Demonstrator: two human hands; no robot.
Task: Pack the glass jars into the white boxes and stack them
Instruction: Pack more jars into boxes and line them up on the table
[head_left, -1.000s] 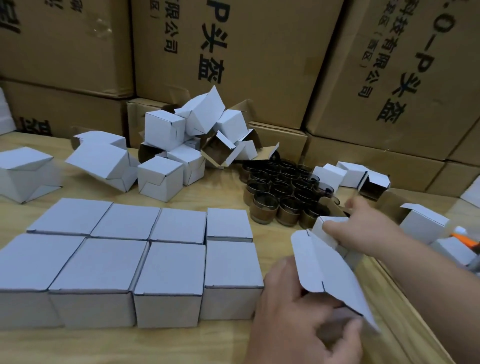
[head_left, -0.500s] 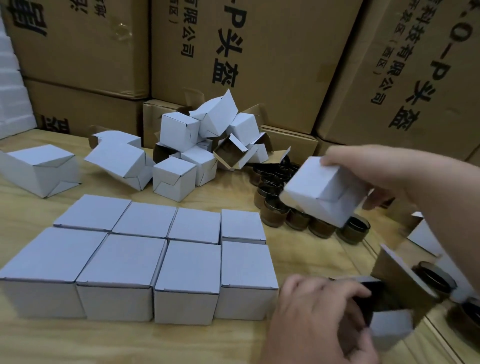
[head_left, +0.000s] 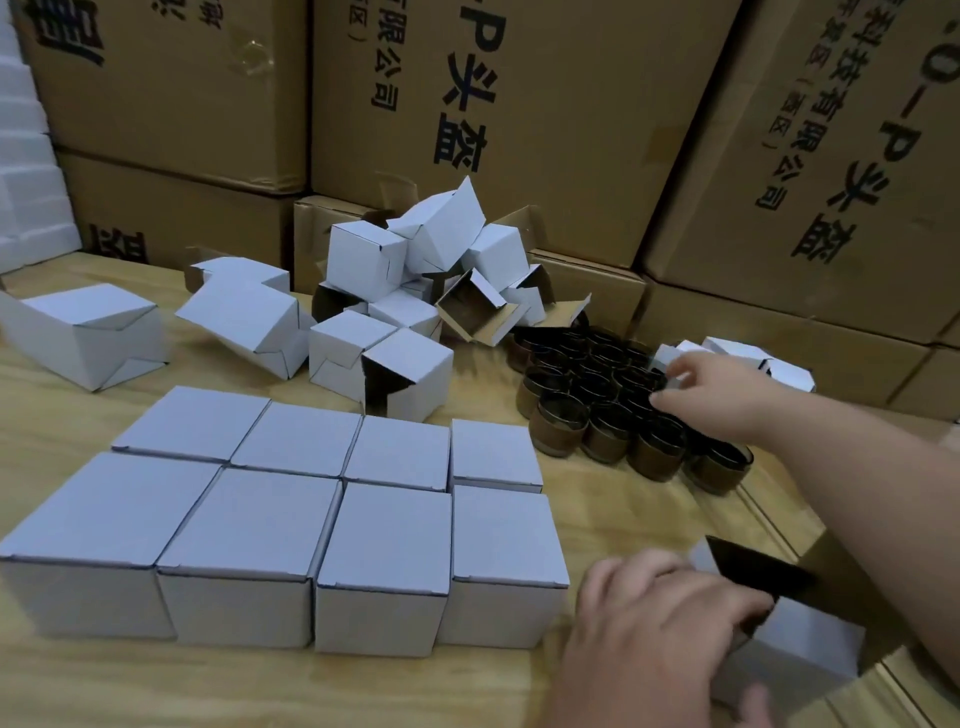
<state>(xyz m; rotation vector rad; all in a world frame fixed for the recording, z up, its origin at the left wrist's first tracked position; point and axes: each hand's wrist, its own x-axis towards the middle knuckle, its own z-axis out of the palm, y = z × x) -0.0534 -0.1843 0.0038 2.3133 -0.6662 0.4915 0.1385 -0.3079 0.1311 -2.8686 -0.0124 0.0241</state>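
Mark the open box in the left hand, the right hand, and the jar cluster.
open box (head_left: 810, 654): head view, white front wall.
left hand (head_left: 660, 629): head view, back of the hand.
right hand (head_left: 711, 395): head view, back of the hand.
jar cluster (head_left: 561, 426): head view, front-left jar's wall.

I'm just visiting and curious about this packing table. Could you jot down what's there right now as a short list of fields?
Surface: wooden table
Closed boxes: eight white boxes, two rows of four, packed side by side
Loose boxes: jumbled pile at the back, some open
Jars: cluster of dark glass jars, standing on the table
Right hand: right hand reaching over the jars, fingers curled at one; grip unclear
Left hand: left hand holds an open box at the near edge
Background: big brown cartons
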